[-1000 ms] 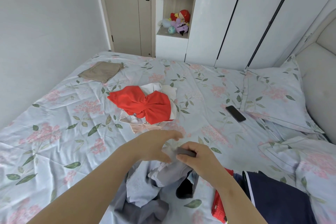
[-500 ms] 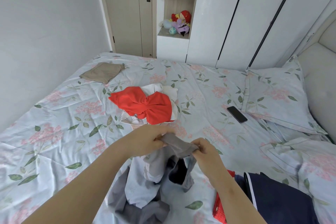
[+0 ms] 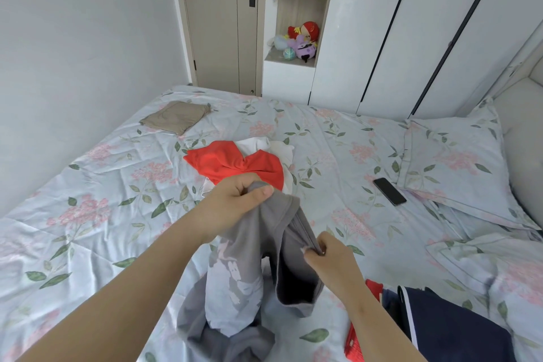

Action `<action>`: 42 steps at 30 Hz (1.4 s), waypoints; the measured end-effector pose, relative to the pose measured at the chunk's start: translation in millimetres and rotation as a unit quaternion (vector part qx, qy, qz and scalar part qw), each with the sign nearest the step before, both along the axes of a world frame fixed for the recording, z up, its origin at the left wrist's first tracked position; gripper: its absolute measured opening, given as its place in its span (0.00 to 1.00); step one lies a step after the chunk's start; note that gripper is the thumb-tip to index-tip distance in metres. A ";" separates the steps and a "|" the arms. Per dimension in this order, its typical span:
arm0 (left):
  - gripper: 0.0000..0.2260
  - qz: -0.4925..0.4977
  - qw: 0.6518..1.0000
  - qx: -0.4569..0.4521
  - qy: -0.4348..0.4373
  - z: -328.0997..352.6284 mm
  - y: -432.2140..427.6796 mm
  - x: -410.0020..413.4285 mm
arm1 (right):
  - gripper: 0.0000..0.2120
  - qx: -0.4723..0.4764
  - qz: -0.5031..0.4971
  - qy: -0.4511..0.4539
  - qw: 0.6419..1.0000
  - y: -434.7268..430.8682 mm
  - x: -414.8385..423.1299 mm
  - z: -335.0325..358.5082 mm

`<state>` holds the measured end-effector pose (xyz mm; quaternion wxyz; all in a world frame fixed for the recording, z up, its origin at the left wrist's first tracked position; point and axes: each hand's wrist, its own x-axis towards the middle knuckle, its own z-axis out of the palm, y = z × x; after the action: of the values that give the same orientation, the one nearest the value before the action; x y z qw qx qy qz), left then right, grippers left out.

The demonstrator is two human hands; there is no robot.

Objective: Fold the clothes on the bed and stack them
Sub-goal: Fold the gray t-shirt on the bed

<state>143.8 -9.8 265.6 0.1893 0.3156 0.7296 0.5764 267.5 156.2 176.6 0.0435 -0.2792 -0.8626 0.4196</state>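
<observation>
Over the near part of the bed, head view: left hand fists the bunched top edge of a grey garment, thumb clamped over the cloth, raised above the covers. Right hand sits lower & nearer, pinching a seam or hem of the same piece btwn thumb and fingertips. Two grips set apart like this prob. serve to pull the cloth open & find its shape before any fold; which part each hand has, can't tell. Garment hangs btwn the hands w/ a pale print showing, its tail heaped on the covers, so only partly lifted.

Rest of the load is split up. Red garment lies on white clothes mid-bed, just beyond the left hand, unfolded. Tan piece lies flat & squared at the far left, well apart; looks like a done item, likely the stack's start. Navy garment + a red bit sit bottom right beside the right forearm, loose. Phone rests by the pillow, away from the clothes. My read: task's early, one folded, several to go.
</observation>
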 end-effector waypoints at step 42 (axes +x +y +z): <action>0.09 0.162 0.921 0.341 -0.100 124.0 -269.6 -20.3 | 0.06 -0.164 -0.173 0.484 0.842 -203.8 -13.7 190.0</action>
<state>123.5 -279.4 389.6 0.0463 0.1798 0.5070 0.8417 253.8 -47.7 366.6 0.4813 -0.1884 -0.5879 0.6222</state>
